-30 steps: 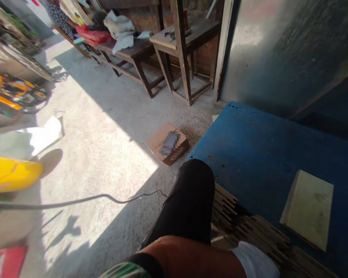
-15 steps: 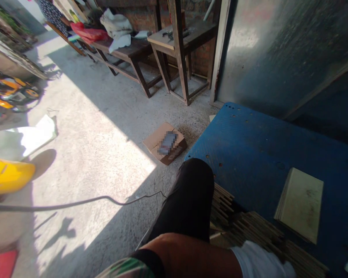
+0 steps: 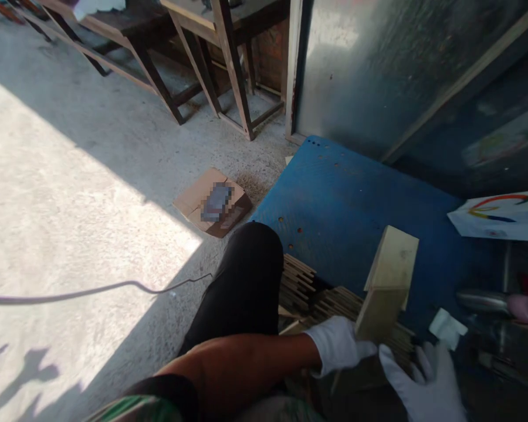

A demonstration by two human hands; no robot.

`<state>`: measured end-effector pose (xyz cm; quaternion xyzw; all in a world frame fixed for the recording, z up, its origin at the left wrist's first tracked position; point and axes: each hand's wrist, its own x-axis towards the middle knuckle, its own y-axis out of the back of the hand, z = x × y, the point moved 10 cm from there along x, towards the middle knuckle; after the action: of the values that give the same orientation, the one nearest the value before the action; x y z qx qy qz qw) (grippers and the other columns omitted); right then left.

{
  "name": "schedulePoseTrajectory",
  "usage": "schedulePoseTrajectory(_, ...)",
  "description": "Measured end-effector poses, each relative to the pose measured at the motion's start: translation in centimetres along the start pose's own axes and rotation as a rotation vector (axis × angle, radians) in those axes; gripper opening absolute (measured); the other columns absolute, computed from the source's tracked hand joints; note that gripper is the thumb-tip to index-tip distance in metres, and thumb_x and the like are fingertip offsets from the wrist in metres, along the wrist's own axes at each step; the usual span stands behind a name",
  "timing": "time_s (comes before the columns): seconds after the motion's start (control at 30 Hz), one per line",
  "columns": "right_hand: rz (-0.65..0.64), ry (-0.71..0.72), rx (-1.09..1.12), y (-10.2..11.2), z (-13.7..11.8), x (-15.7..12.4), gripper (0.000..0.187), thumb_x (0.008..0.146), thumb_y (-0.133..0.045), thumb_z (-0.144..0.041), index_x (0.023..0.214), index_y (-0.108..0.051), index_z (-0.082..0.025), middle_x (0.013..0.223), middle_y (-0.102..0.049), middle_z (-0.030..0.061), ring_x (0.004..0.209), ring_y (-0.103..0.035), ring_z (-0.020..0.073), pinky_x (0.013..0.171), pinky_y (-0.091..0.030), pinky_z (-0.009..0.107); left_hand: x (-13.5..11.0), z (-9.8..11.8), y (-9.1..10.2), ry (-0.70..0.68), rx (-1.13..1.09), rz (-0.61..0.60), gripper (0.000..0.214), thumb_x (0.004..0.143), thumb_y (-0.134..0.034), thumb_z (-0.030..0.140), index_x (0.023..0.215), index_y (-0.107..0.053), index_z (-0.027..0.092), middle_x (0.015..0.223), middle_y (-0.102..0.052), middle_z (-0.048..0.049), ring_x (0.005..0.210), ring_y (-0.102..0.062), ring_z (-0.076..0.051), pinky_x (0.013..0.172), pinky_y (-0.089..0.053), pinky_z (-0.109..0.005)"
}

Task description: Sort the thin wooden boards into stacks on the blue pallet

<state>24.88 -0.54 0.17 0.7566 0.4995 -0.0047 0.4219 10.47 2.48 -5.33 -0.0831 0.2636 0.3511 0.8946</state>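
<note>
My left hand (image 3: 339, 346), in a white glove, is at the lower edge of a thin pale board (image 3: 379, 313). Its thumb lies in front of the board and the other fingers are partly hidden, closed on it. The board stands tilted before a pale stack of similar boards (image 3: 398, 252) on the blue sheet (image 3: 334, 205). To the right, my gloved right hand (image 3: 429, 381) is open, fingers apart, close to the board's lower end. Bundles of thin wooden strips (image 3: 297, 281) lie between my knee and the blue sheet.
A cardboard box (image 3: 193, 196) with a blurred-out object on top rests on the concrete floor. Wooden benches (image 3: 154, 76) stand behind it. A cable (image 3: 114, 286) crosses the floor at left. White paper (image 3: 449, 328) and a printed white bag (image 3: 506, 217) are at right.
The view has swung right and down. My right hand has come into view, and my left hand now shows at a tilted board in front of the pale stack.
</note>
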Motion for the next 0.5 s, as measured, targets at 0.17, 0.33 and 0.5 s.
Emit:
schedulePoseTrajectory(0.17,-0.123,-0.028,-0.323,-4.3,0.6,-1.6,0.126,0.052,-0.075,-0.056,0.151,-0.011,-0.012,0.147,-0.033,0.0215,0.127,-0.045,0.0376,0.102,-0.042,0.048,0.0,1.3,3.1,0.005,-0.430,0.107,0.052,0.082,-0.053,0.039,0.124,-0.060,0.009,0.119,-0.066,-0.0104,0.107,-0.062,-0.023,0.096,-0.049,-0.035)
schedulePoseTrajectory(0.33,-0.150,0.133,-0.403,-6.6,-1.4,-2.0,0.129,0.050,-0.078,-0.048,0.151,-0.009,-0.011,0.150,-0.028,0.0214,0.133,-0.037,0.0374,0.104,-0.040,0.047,0.3,0.8,3.3,0.028,-0.379,0.089,0.052,0.080,-0.056,0.043,0.121,-0.063,0.011,0.120,-0.066,-0.0084,0.110,-0.061,-0.025,0.101,-0.046,-0.035)
schedulePoseTrajectory(0.5,-0.100,0.172,-0.341,-6.9,-2.1,-1.4,0.122,0.052,-0.077,-0.041,0.150,-0.013,-0.009,0.146,-0.034,0.0216,0.132,-0.040,0.0351,0.103,-0.040,0.043,0.2,1.0,3.4,0.081,-0.323,0.067,0.059,0.080,-0.054,0.049,0.120,-0.062,0.005,0.113,-0.069,-0.0126,0.104,-0.064,-0.026,0.092,-0.050,-0.036)
